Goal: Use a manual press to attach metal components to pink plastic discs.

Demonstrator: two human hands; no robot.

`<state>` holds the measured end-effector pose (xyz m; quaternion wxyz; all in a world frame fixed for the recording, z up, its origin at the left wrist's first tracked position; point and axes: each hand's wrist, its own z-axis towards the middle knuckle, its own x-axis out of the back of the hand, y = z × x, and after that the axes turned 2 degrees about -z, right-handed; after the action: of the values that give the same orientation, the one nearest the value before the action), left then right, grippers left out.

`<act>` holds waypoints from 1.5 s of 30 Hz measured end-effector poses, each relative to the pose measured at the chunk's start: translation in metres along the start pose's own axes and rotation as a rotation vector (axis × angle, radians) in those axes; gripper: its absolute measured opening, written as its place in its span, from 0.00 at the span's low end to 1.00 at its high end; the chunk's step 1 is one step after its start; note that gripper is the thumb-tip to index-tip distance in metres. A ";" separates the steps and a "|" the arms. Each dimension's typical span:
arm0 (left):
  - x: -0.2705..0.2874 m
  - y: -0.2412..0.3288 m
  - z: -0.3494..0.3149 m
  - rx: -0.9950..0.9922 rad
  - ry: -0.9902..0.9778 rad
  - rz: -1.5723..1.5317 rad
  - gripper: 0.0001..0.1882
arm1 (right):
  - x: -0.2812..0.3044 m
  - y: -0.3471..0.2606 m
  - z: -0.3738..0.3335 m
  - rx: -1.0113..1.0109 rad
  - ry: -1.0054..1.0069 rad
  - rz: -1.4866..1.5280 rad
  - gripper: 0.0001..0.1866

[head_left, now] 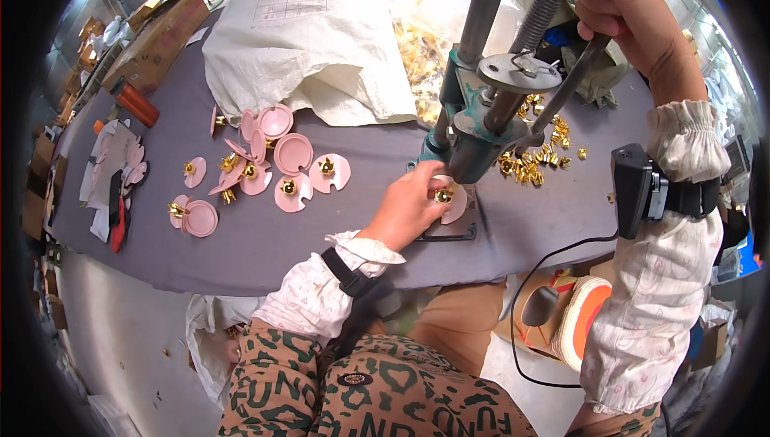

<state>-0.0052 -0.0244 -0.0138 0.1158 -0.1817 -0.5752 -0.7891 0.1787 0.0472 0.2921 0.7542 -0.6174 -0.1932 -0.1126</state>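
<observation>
A green hand press [479, 142] with a coiled spring and steel post stands in front of me, to the right of centre. High on the right, my right hand [622, 12] is closed round the upper end of its lever [571, 78]. My left hand [407, 206] pinches the edge of a pink disc [458, 208] on the press's base plate [465, 232]. A shiny gold fitting [443, 195] sits on that disc, beside my fingertips and below the press head.
Several pink discs, some with gold fittings, lie in a loose pile [293, 155] to the left. Loose gold fittings [529, 166] are scattered right of the press. A white woven sack [313, 44] lies behind. Scissors [119, 224] and an orange-brown cylinder [137, 105] are far left.
</observation>
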 end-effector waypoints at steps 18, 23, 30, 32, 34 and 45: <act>-0.004 0.008 0.018 -0.087 -0.118 0.089 0.38 | -0.045 0.154 -0.211 0.774 0.074 -0.307 0.04; -0.006 0.019 0.017 -0.046 -0.147 0.109 0.37 | -0.065 0.181 -0.217 0.785 0.109 -0.471 0.05; 0.002 0.006 0.013 -0.065 -0.081 0.172 0.34 | -0.012 0.044 -0.131 0.392 0.120 -0.092 0.11; -0.004 -0.001 0.012 -0.093 -0.042 0.131 0.35 | 0.000 0.015 -0.078 0.304 0.037 -0.125 0.18; -0.007 0.000 0.012 -0.080 0.002 0.045 0.37 | 0.014 0.015 -0.037 0.189 0.020 -0.062 0.17; 0.119 -0.041 -0.030 -0.080 0.074 0.329 0.14 | 0.022 0.030 -0.013 0.213 0.135 -0.097 0.17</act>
<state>-0.1334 -0.0374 -0.0073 0.2572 -0.2489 -0.5012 -0.7879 0.2128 0.0427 0.2726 0.8205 -0.5147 -0.1825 -0.1690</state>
